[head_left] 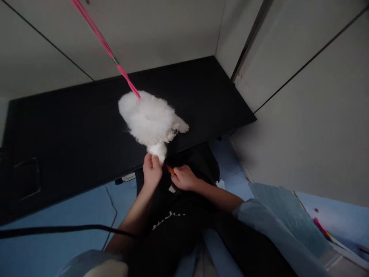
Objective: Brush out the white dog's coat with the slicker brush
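A small white fluffy dog (152, 117) is on the black table (72, 130), close to its near edge. Its furry leg (158, 149) sticks out toward me, and my left hand (152, 171) is closed around the end of it. Just to the right, my right hand (184, 177) grips a small orange-handled tool (170, 169). The tool's tip points at the leg, but its kind is too dark to make out, and I cannot tell whether it touches the fur. A pink cord (100, 38) runs down from above to the dog's neck area.
Pale wall panels (311, 115) stand behind the table and to the right. A black cable (66, 229) crosses at lower left above the blue floor (75, 215). My black apron (178, 238) hangs against the table edge. A pink and yellow object (322, 229) lies at far right.
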`<control>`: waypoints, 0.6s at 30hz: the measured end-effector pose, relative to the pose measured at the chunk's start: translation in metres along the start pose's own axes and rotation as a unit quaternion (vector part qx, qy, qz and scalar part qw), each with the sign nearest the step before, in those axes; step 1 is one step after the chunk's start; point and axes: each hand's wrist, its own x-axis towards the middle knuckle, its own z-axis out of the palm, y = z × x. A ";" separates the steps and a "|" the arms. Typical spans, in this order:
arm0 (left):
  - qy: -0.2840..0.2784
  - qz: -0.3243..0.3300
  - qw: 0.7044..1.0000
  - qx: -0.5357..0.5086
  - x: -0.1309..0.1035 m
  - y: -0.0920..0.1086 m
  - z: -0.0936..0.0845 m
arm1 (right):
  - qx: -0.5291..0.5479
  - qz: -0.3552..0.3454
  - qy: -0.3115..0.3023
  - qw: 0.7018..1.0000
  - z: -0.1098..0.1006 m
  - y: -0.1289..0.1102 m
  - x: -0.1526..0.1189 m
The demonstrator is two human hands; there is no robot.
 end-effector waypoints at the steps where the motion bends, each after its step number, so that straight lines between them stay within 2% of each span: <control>1: -0.006 -0.027 0.999 -0.034 0.000 0.001 -0.002 | 0.027 -0.007 -0.017 0.999 -0.002 0.007 -0.001; 3: -0.011 -0.078 0.992 -0.094 -0.002 0.004 -0.007 | 0.150 -0.008 -0.015 0.989 -0.010 0.017 0.005; 4: -0.010 -0.095 0.989 -0.115 -0.003 0.007 -0.010 | 0.233 -0.011 0.006 0.972 -0.014 0.019 0.011; 7: -0.028 -0.139 0.974 -0.176 -0.007 0.018 -0.018 | 0.440 -0.053 0.094 0.891 -0.032 0.014 0.038; 9: -0.058 -0.159 0.963 -0.212 -0.009 0.026 -0.023 | 0.502 -0.066 0.168 0.846 -0.043 0.007 0.055; 11: -0.088 -0.184 0.950 -0.235 -0.010 0.031 -0.028 | 0.523 -0.048 0.243 0.815 -0.051 0.002 0.064; 12: -0.097 -0.200 0.944 -0.243 -0.010 0.032 -0.030 | 0.527 -0.045 0.250 0.811 -0.053 0.000 0.064; 15: -0.104 -0.248 0.924 -0.272 -0.011 0.031 -0.035 | 0.536 -0.070 0.161 0.826 -0.049 -0.004 0.059; 16: -0.098 -0.258 0.918 -0.285 -0.011 0.030 -0.036 | 0.541 -0.069 0.156 0.824 -0.047 -0.004 0.056; 18: -0.083 -0.276 0.907 -0.307 -0.011 0.028 -0.038 | 0.549 -0.050 0.228 0.803 -0.043 -0.005 0.053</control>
